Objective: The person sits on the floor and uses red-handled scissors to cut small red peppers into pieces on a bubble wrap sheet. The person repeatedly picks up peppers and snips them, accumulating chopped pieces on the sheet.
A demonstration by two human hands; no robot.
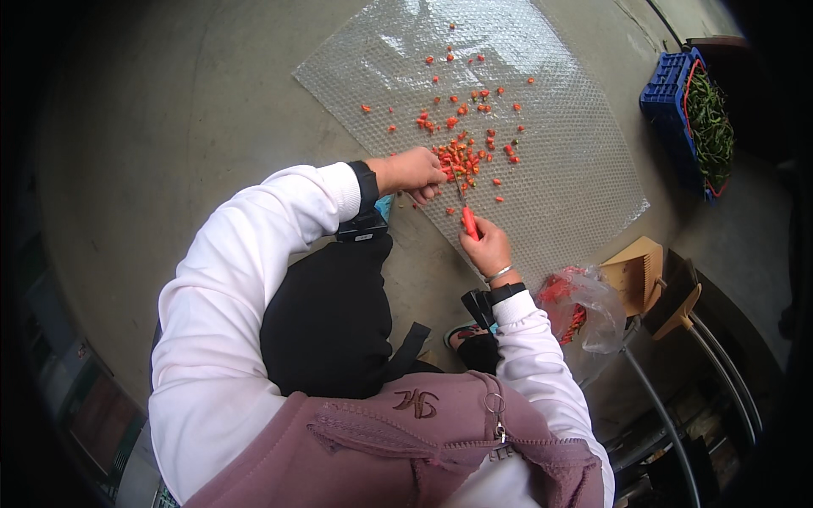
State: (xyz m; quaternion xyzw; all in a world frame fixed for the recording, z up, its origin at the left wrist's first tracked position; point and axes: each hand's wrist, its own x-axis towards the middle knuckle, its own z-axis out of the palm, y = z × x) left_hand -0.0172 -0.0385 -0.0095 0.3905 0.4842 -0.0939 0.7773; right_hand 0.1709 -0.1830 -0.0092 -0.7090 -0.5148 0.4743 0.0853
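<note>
My right hand point(489, 249) grips the red handle of a small knife point(469, 222). Its narrow blade points away from me, reaching up beside the fingertips of my left hand point(416, 173). Those fingers are pinched around a red chilli pepper point(446, 170), which they mostly hide. Under and beyond the blade, a loose heap of cut red chilli pieces point(462, 151) lies on a sheet of bubble wrap point(559, 184). More pieces are scattered over the sheet toward its far end, some with green stem ends.
At the right stands a blue plastic crate point(664, 95) full of green chilli peppers point(710, 130). A clear plastic bag point(600, 317) with red chillies sits near my right forearm. Beside it are a tan dustpan point(635, 267) and a broom-like tool point(683, 311) with long metal handles. Concrete floor point(248, 95) surrounds the sheet.
</note>
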